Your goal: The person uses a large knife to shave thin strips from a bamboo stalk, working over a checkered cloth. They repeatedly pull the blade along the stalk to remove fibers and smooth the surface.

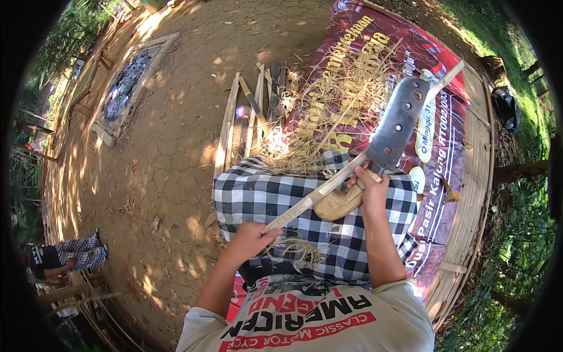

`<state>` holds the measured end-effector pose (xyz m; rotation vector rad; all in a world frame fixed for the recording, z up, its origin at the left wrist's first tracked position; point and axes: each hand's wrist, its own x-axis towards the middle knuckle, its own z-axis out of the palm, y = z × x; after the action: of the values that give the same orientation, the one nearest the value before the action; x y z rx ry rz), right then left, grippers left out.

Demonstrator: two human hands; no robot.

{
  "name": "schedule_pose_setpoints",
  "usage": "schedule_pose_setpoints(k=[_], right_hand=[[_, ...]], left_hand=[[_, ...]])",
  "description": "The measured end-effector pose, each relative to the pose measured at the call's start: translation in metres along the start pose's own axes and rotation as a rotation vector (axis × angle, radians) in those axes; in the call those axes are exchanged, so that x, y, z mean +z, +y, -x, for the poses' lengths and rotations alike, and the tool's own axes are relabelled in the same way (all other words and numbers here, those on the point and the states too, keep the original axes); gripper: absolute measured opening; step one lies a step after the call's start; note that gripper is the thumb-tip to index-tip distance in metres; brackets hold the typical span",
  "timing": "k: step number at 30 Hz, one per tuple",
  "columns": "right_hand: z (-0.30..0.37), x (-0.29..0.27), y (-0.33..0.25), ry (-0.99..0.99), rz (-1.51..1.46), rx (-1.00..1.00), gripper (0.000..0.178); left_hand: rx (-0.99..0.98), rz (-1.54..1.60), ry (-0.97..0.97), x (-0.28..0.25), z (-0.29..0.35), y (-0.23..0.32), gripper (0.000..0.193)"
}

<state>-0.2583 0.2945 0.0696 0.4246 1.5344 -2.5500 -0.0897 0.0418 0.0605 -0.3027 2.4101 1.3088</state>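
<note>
My right hand point(373, 186) is wrapped round the curved pale wooden handle of a broad machete point(394, 126). Its dark blade, with several round holes, points up and to the right. A long thin bamboo strip point(316, 195) slants from my left hand point(251, 239) up to the far right, and the blade covers part of it. The fingers of my left hand are closed on the strip's near end. Beneath both hands, a black-and-white checkered cloth point(252, 188) covers my lap, with a few curled shavings point(299, 251) on it.
Pale shavings point(352, 94) are heaped on a dark red printed banner point(446, 193) over a bamboo platform point(469, 229). Several bamboo strips point(230, 120) lie ahead of my lap. A framed ash pit point(130, 82) is at far left. Another person point(64, 257) is at the left edge.
</note>
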Motion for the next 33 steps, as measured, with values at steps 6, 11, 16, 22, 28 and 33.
schedule_pose_setpoints(k=[6, 11, 16, 22, 28, 33], right_hand=[[-0.027, -0.017, 0.008, 0.121, -0.065, -0.162, 0.019], [-0.059, -0.027, -0.003, 0.201, -0.112, -0.310, 0.022], [-0.075, -0.050, 0.004, 0.327, -0.090, -0.375, 0.028], [-0.079, -0.055, 0.004, 0.461, -0.052, -0.406, 0.032], [-0.077, -0.062, 0.000, 0.386, -0.159, -0.406, 0.025], [-0.082, -0.070, 0.005, 0.488, -0.208, -0.374, 0.029]], left_hand=[[0.153, -0.209, 0.272, -0.011, -0.002, 0.071, 0.039], [0.364, -0.392, 0.423, -0.010, 0.024, 0.089, 0.047], [0.288, -0.662, 0.095, 0.037, 0.047, 0.095, 0.064], [0.226, -0.732, -0.073, 0.073, 0.042, 0.069, 0.068], [-0.002, -0.797, -0.292, 0.073, 0.013, 0.046, 0.033], [0.049, -0.686, 0.133, -0.002, 0.006, 0.052, 0.019]])
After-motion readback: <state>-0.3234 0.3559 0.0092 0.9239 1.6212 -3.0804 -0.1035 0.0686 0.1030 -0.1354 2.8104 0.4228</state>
